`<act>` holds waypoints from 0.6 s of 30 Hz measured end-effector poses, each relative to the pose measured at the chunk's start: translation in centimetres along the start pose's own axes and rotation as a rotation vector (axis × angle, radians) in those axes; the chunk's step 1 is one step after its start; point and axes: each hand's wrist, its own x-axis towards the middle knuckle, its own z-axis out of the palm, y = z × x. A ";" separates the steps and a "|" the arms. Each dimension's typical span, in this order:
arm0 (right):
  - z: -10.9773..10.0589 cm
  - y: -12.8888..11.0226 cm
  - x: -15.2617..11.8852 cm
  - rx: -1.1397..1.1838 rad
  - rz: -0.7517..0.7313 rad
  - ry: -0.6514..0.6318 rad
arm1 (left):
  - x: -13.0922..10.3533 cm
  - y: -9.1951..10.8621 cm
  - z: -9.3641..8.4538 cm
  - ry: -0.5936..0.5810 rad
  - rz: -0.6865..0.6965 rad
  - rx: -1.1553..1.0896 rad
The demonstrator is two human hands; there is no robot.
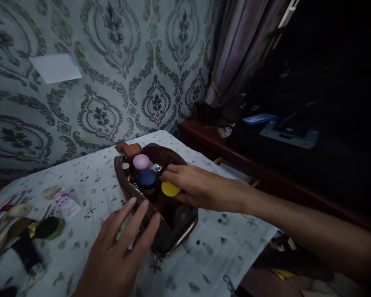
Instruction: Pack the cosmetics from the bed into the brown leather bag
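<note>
A dark brown zippered bag [130,183] lies open on the cloth-covered table. My left hand [117,243] rests against the bag's near side, its fingers spread; the thumb is hidden. Over the bag's right rim reaches my right hand [198,187], closed around a container with a yellow lid [170,189]. The container's lower part is down inside the bag, out of sight. Beside it in the bag stand a jar with a blue lid [147,178], a pink round lid [141,161], a clear shiny cap [157,167] and a small bottle with a pale cap [125,166].
On the table's left lie a pink-and-white tube [66,205], a dark round item [49,227], a black tube with a shiny end [28,255] and several blurred items. Patterned wallpaper [111,62] stands behind. A dark red wooden ledge [200,136] runs along the right.
</note>
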 end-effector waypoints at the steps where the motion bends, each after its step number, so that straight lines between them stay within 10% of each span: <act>1: 0.0 0.0 0.0 -0.018 0.003 -0.017 | -0.2 -0.1 0.0 -0.012 0.005 0.011; 11: 0.4 -0.7 2.4 -0.011 -0.054 -0.181 | -0.8 0.4 -0.9 -0.012 -0.031 -0.062; 18: 1.9 -0.2 5.8 -0.017 -0.362 -0.297 | 0.0 1.6 -0.6 0.033 -0.120 -0.083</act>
